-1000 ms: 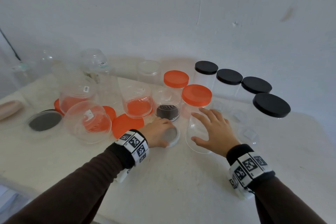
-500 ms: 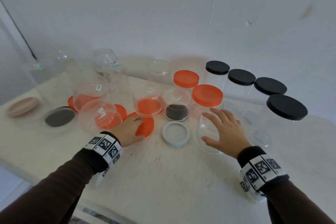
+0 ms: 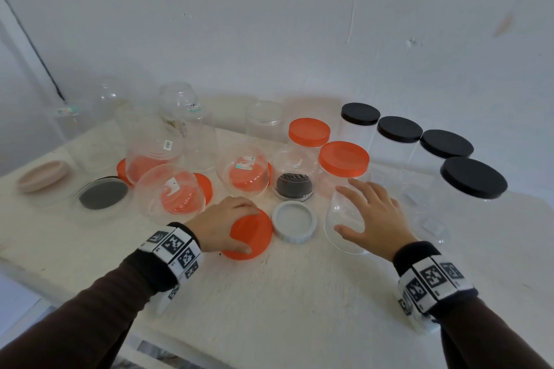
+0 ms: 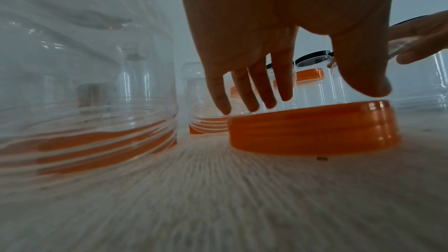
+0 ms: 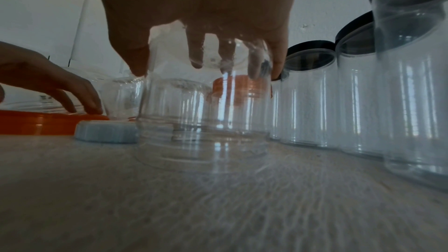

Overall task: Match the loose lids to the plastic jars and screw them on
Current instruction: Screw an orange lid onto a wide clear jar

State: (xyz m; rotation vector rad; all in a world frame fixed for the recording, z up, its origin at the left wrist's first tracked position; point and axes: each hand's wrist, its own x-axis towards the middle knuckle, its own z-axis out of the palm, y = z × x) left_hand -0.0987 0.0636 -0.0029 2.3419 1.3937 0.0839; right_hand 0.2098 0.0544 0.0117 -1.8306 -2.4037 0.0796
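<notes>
A white counter [image 3: 299, 308] stood against a pale wall, crowded with clear plastic jars and loose lids. The landmark was a white lid [image 3: 294, 221] lying open side up near the counter's middle.

Just left of the white lid, the left hand [image 3: 220, 226] lay over a loose orange lid [image 3: 251, 235] that sat flat on the counter; the fingers curved down over its far rim and the thumb pressed its near edge. The left wrist view showed the fingertips [image 4: 271, 101] at the rim, with the thumb just above the lid top. Half a second before, this hand had only reached the orange lid farther back, among the upturned jars; the lid had since come nearer the person, beside the white lid. A second before, the same hand had covered the white lid itself.

Just right of the white lid, the right hand [image 3: 373, 219] rested with fingers spread and nearly straight on top of an upturned clear jar [image 3: 344, 231], as in both earlier pictures.

Behind the white lid stood two orange-lidded jars [image 3: 343, 160]. Farther right of it stood four black-lidded jars [image 3: 473, 177].
</notes>
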